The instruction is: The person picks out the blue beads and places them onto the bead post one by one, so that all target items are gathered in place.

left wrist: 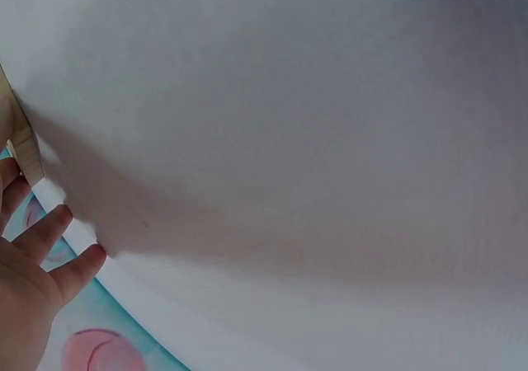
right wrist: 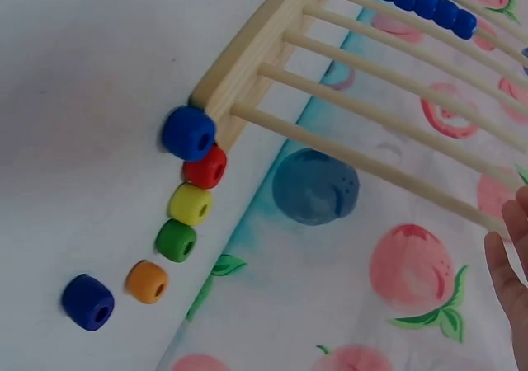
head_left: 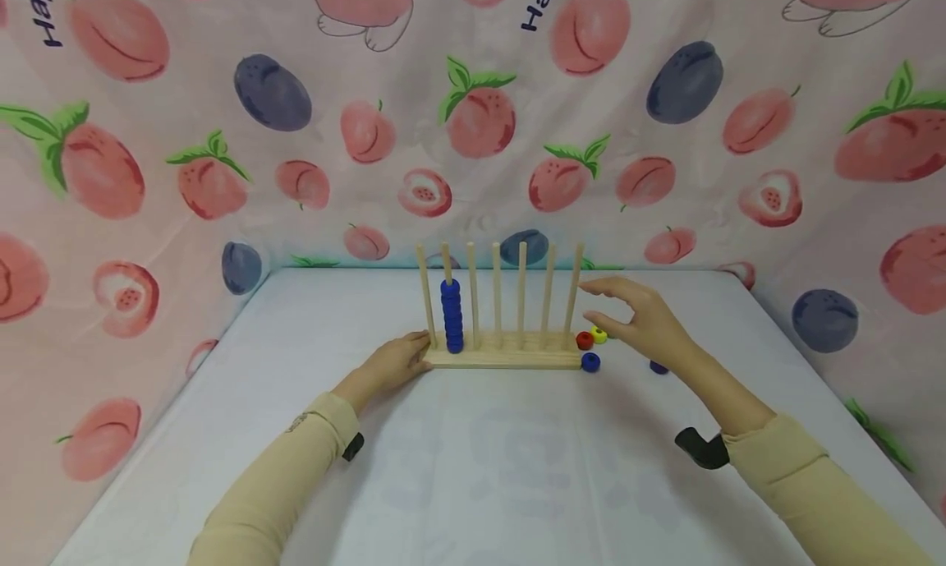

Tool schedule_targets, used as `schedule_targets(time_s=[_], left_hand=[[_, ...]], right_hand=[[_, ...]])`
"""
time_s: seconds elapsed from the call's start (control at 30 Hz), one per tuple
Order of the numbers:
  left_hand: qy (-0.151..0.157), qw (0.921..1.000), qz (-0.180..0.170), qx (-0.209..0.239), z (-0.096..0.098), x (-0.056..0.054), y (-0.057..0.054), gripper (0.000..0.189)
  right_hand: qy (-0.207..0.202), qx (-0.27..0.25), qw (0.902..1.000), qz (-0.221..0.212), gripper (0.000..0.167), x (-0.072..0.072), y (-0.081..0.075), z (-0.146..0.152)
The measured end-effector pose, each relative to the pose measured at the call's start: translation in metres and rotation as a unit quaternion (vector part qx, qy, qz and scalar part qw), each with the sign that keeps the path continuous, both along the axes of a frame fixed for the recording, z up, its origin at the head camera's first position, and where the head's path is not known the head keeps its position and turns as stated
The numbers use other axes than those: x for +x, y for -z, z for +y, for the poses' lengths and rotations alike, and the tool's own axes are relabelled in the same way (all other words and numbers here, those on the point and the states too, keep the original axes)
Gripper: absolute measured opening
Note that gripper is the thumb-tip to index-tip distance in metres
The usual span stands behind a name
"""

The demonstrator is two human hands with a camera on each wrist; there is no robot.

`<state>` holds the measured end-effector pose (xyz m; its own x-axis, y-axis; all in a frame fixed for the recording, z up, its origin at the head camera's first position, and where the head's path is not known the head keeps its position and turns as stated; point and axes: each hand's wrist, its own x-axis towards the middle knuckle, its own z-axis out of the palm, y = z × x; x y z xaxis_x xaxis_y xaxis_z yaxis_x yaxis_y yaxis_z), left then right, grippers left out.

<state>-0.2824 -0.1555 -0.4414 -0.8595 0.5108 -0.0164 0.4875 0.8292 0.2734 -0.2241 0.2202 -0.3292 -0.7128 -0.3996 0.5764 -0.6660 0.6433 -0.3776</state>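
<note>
A wooden peg rack with several upright pegs stands on the table. Blue beads are stacked on the second peg from the left. My left hand holds the left end of the rack's base; in the left wrist view its other fingers are spread against the table. Beside the upper part of the rightmost peg, my right hand has thumb and forefinger apart, with nothing between them. Below it, a blue bead and a red bead lie against the base's right end.
A yellow bead, a green bead, an orange bead and a dark blue bead trail away from the rack. The white table meets a fruit-print cloth behind the rack.
</note>
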Motion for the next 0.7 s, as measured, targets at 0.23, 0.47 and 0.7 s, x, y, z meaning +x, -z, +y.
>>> schedule_targets(time_s=[0.23,0.47,0.7], left_hand=[[-0.006,1.0,-0.005,0.004,0.002,0.004,-0.003,0.057],[-0.005,0.9999,0.004,0.008,0.001,0.005,-0.004,0.055],[-0.003,0.9999,0.001,0.016,0.002,0.003,-0.004,0.055]], right_hand=[[-0.004,-0.011,0.9997,-0.023,0.039,-0.002,0.015,0.008],[-0.049,-0.005,0.9932,-0.105,0.044,-0.009,0.029,0.019],[-0.044,0.003,0.987,-0.154,0.045,-0.014,0.038,0.029]])
